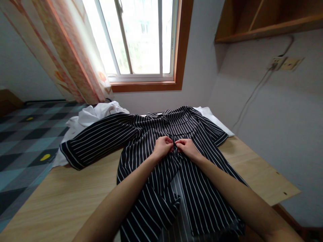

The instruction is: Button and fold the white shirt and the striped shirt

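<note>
Shirt (161, 161) lies flat on desk (63, 198), collar toward window. L hand (163, 146) & R hand (186, 148) both pinched shut on shirt front at mid-chest, fingertips touching.

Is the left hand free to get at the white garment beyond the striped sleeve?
Probably yes: the left hand pinches the striped shirt at its front, but the white garment lies uncovered beyond the sleeve, nothing standing between.

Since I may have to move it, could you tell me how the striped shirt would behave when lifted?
Probably floppy: the striped shirt lies in folds across the table. Likely light, since its thin front bunches between the left hand and right hand. It may slide on the smooth wood.
</note>
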The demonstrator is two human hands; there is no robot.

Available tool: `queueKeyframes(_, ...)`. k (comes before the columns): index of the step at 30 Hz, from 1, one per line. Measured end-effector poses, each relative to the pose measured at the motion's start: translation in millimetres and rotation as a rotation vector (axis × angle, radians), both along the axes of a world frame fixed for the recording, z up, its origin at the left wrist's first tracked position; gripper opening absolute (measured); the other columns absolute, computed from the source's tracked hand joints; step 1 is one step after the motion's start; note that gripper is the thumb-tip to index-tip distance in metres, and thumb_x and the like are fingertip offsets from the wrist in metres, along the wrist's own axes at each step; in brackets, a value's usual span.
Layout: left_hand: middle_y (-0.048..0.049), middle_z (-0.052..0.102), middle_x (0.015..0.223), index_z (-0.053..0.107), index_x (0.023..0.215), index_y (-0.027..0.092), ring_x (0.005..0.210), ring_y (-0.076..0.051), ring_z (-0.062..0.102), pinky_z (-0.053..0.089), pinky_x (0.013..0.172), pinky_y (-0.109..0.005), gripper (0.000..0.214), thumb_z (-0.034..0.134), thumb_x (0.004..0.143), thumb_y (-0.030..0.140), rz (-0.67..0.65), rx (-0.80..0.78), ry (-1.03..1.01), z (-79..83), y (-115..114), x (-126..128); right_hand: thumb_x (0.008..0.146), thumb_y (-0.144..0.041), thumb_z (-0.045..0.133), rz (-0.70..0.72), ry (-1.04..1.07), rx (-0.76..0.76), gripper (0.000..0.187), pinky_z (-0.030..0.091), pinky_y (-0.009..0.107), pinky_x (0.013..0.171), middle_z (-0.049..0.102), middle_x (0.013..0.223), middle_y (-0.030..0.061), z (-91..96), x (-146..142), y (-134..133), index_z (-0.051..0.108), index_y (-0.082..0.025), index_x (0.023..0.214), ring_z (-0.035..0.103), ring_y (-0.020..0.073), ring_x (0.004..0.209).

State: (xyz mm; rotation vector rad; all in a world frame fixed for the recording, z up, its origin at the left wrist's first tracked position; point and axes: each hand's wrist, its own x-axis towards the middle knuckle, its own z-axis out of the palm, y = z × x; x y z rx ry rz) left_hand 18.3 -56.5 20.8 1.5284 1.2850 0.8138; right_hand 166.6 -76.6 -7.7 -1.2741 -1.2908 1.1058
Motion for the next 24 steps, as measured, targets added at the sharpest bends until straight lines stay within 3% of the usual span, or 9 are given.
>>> queueKeyframes(7, 0.0023, 0.062, 0.053, 0.056, 0.074, 0.014, 0.049, -0.012, 0.063, 0.048, 0.050, -0.021, 0.014, 0.059, 0.075, 0.001, -0.011, -0.001, 0.003, 0.1, 1, -2, 0.069, -0.007, 0.054, -0.006, 0.171, -0.147, 0.018, 0.052, 0.019, 0.052, 0.066, 0.060, -0.0003, 5.6, 0, 1, 0.071, -0.013, 0.071, 0.059, 0.0082, 0.051)
queueKeyframes(13, 0.0032, 0.062, 0.053, 0.054, 0.074, 0.016, 0.049, -0.012, 0.062, 0.047, 0.050, -0.021, 0.016, 0.059, 0.075, 0.001, -0.038, 0.023, 0.042, -2.3, 3, -3, 0.066, -0.007, 0.054, 0.043, 0.131, -0.101, 0.019, 0.053, 0.019, 0.053, 0.067, 0.062, -0.0023, 1.9, 2, 2, 0.070, -0.013, 0.074, 0.059, 0.0073, 0.049)
queueKeyframes(18, 0.0023, 0.062, 0.055, 0.055, 0.075, 0.016, 0.052, -0.013, 0.063, 0.047, 0.052, -0.022, 0.014, 0.059, 0.074, 0.003, -0.050, 0.061, 0.093, -3.5, 4, -3, 0.070, -0.016, 0.060, 0.054, -0.068, 0.047, 0.015, 0.053, 0.023, 0.054, 0.071, 0.070, 0.0011, -4.3, 4, 3, 0.071, -0.015, 0.080, 0.063, 0.0113, 0.052)
queueKeyframes(24, 0.0012, 0.063, 0.056, 0.058, 0.080, 0.016, 0.056, -0.014, 0.064, 0.048, 0.057, -0.023, 0.010, 0.054, 0.077, 0.008, -0.010, 0.098, 0.148, -0.1, 3, -2, 0.075, -0.020, 0.064, -0.045, -0.432, 0.246, 0.008, 0.052, 0.028, 0.067, 0.073, 0.073, 0.0031, 1.6, -1, -4, 0.072, -0.019, 0.075, 0.067, 0.0168, 0.065)
